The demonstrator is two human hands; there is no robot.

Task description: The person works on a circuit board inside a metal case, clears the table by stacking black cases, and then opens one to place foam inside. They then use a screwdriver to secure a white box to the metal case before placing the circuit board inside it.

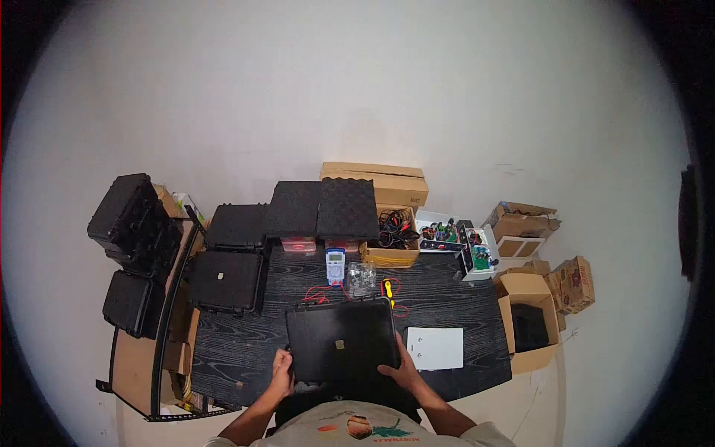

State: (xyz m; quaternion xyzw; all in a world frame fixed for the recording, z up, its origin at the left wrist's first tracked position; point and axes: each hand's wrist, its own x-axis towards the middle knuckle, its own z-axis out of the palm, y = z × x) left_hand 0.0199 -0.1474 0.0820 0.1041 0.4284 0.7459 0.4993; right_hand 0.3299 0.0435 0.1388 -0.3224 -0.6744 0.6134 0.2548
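Pale wall [357, 89] behind, dk wood-grain desk [462, 305] below in the head cam view. Blk case [320, 335], lid shut, was at the desk's near edge, right in front of the person; unclear if lifted or resting. L hand [281, 372] gripped its left side; R hand [402, 369] held its right side nr the bottom corner, thumb on top. Multimeter [336, 264] lay beyond it, white flat item [434, 349] just R.

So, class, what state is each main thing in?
Black rectangular plastic case, shut, in left hand and right hand
Sticker-marked black case at left, shut
Blue plastic multimeter, display unreadable
Brown cardboard cable box, open
Cardboard box right of table, open
White rectangular enclosures, open
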